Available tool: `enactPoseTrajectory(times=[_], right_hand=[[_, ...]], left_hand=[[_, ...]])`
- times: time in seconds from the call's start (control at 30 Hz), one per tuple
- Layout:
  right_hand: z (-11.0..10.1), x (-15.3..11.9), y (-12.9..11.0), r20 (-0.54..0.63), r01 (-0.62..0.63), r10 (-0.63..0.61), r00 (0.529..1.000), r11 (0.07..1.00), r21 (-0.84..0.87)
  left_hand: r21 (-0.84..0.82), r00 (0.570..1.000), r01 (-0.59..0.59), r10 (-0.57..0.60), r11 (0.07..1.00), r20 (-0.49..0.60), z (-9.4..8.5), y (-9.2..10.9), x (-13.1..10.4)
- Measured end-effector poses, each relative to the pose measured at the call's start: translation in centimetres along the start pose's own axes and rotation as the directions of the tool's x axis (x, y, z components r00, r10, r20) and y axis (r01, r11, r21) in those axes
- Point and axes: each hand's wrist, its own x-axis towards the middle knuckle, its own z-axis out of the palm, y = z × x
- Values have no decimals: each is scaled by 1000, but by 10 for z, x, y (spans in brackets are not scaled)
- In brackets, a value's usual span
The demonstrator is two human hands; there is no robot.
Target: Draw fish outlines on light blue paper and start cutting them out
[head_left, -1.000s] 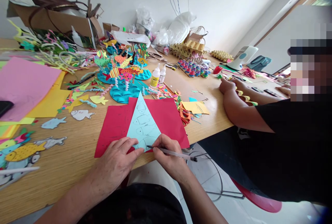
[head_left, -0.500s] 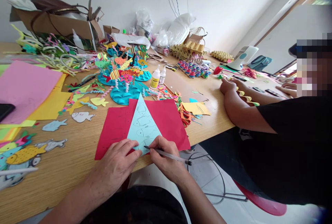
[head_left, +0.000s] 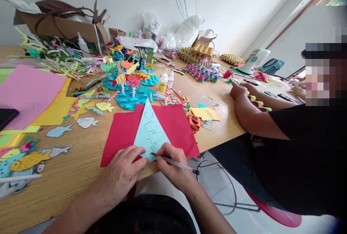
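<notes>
A light blue paper triangle [head_left: 148,127] with outlined fish drawings lies on red paper [head_left: 179,125] at the table's front edge. My left hand [head_left: 125,165] rests over the papers, its fingers stretched out and pressing the triangle's lower left corner. Held in the closed fingers of my right hand [head_left: 175,169] is a pen [head_left: 184,166] with a clear barrel. Its dark tip touches the lowest fish outline on the triangle. Faint drawn lines also show on the left part of the red paper.
Paper fish [head_left: 88,122] and coloured sheets [head_left: 29,93] lie to the left. Behind stand blue bases with fish [head_left: 127,98] and glue bottles [head_left: 162,82]. Orange scissors [head_left: 194,122] lie among scraps to the right. A co-worker's arm [head_left: 249,118] reaches over the table at right.
The view has shifted very slightly. Both hands keep their places on the paper, and the pen tip stays at the lowest fish with barely visible movement.
</notes>
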Motion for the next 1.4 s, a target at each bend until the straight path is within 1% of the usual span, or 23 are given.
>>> enactPoseTrajectory(times=[0.5,0.77,0.93,1.1,1.23,1.4], right_hand=[[1,0,1,-5,4,-4,1000,999,-32],[0,-2,1,7,-11,11,1000,999,-31],[0,-2,1,1,-8,8,1000,1000,-18],[0,-2,1,6,2,-2,1000,1000,-14],[0,-1,0,0,4,-4,1000,1000,-19],[0,-1,0,7,-4,4,1000,1000,-11]], left_hand=[[-1,1000,10,-10,1000,4,1,-1,-1],[-1,1000,5,-5,1000,27,-4,0,1],[-9,1000,14,-13,1000,14,-2,1,0],[-16,1000,6,-6,1000,30,-2,1,0],[-18,1000,-5,5,1000,11,-2,1,1],[-13,1000,15,-15,1000,24,-3,1,1]])
